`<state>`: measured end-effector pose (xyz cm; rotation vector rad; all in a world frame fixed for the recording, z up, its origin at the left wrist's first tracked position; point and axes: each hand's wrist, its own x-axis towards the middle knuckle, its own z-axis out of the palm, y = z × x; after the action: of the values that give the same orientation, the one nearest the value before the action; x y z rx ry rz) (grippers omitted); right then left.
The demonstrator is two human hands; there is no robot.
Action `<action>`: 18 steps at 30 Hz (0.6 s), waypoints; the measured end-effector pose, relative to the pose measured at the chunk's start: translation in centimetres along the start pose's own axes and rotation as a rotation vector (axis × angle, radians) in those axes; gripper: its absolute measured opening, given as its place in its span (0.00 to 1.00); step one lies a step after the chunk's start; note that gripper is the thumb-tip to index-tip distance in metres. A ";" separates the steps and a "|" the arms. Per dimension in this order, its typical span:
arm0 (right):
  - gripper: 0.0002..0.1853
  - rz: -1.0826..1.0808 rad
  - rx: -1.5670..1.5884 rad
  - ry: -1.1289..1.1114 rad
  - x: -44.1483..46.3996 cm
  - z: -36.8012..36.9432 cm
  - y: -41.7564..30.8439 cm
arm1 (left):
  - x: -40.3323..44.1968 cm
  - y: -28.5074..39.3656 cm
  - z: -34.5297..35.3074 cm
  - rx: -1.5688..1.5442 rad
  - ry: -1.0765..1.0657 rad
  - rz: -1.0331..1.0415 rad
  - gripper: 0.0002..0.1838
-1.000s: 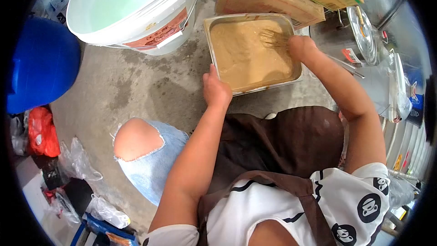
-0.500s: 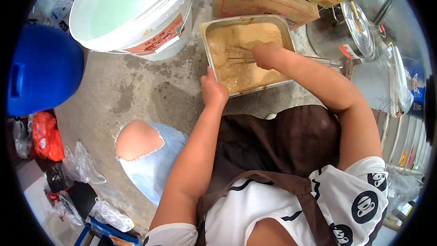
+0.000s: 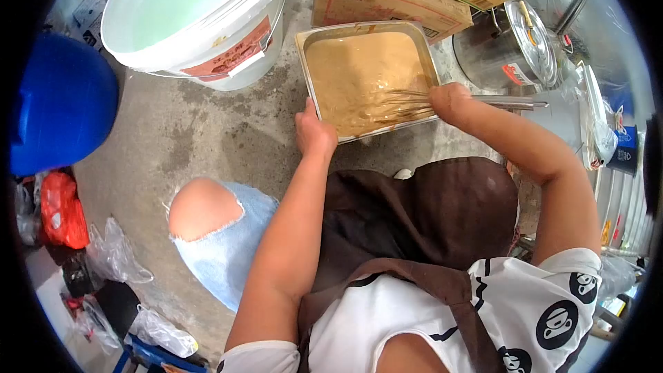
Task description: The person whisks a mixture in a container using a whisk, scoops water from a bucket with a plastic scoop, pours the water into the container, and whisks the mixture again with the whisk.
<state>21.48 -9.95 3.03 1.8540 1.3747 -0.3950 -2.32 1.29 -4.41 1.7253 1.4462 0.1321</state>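
Tan liquid mixture [image 3: 362,62]; silver rectangular metal pan [image 3: 305,62]; silver wire whisk [image 3: 511,101]. White round plastic bucket [image 3: 255,14], red label [image 3: 231,50]. Blue plastic barrel [image 3: 62,107]. Dark brown cloth apron [image 3: 428,214]. White fabric shirt [image 3: 400,304], black round prints [image 3: 556,324]. Light-blue denim jeans [image 3: 221,255].

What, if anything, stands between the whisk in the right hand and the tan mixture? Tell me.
Nothing visible: the right hand grips the whisk, whose wires dip into the tan mixture. The left hand, at the metal tray, is clear of them.

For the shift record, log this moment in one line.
left hand: on left rim of rectangular metal pan; right hand: gripping wire whisk; whisk wires: in tan mixture
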 end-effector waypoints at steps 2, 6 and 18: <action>0.08 0.057 -0.014 0.025 0.1 0.7 1.7 | 0.0 0.3 -0.2 0.010 -0.018 -0.008 0.27; 0.09 0.178 -0.054 0.062 1.6 1.3 3.9 | -0.4 0.8 -0.5 0.035 0.008 -0.024 0.27; 0.11 -0.027 0.281 0.052 6.1 -4.5 0.0 | -0.2 0.2 0.4 -0.053 0.037 0.032 0.29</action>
<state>22.84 -2.57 2.04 2.0864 1.4400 -0.5825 -1.96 0.93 -4.44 1.7109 1.4299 0.2189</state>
